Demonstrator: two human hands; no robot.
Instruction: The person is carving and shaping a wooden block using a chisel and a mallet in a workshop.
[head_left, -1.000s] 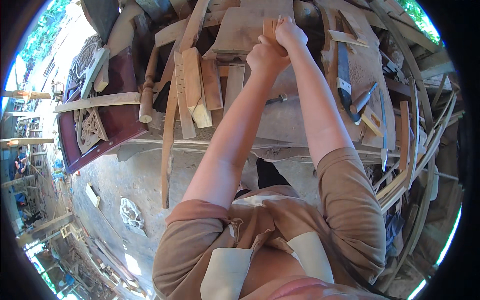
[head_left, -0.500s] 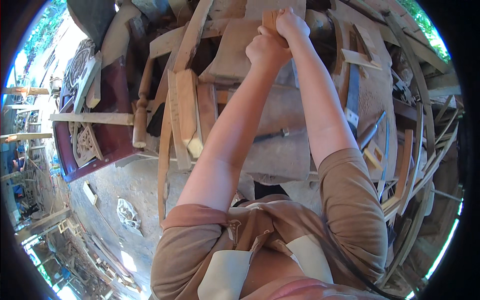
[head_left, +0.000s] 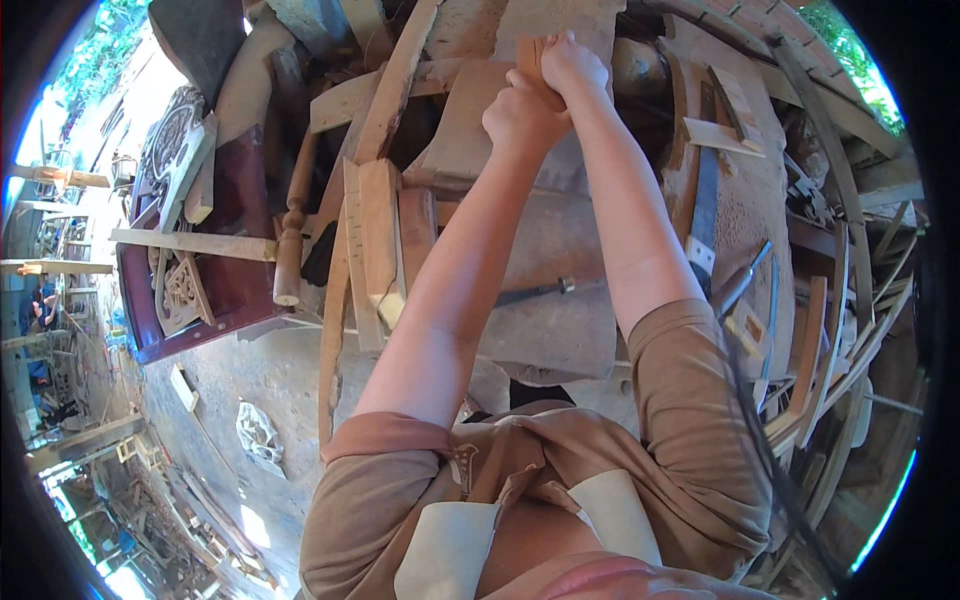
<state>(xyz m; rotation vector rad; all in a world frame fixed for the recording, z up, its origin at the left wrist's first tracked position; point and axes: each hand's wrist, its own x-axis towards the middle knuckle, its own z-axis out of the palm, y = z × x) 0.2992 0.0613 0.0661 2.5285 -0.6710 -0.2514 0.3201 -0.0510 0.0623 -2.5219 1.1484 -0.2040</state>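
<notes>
At the far middle of the workbench, both arms reach out straight and my hands are close together on a brown wooden block [head_left: 531,56]. My left hand [head_left: 523,116] is closed around its near side. Just beyond and to the right, my right hand [head_left: 573,69] is closed on the same piece, its fingers partly hidden. Under my hands lies a wide wooden board [head_left: 465,135]. Closer to me, a dark rod-like tool with a metal ferrule [head_left: 540,291] rests on the bench, partly hidden by my left forearm.
Left of my arms stand light wooden blocks [head_left: 378,225] and a turned spindle [head_left: 290,235]. Farther left, carved wood pieces [head_left: 182,150] lean over a dark red panel [head_left: 235,200]. On the right lie a long metal blade [head_left: 706,200] and curved wood strips [head_left: 812,340].
The whole view has shifted slightly, with the bench sitting a little lower and farther right in it. Both hands keep hold of the wooden block and have moved slightly left over the board.
</notes>
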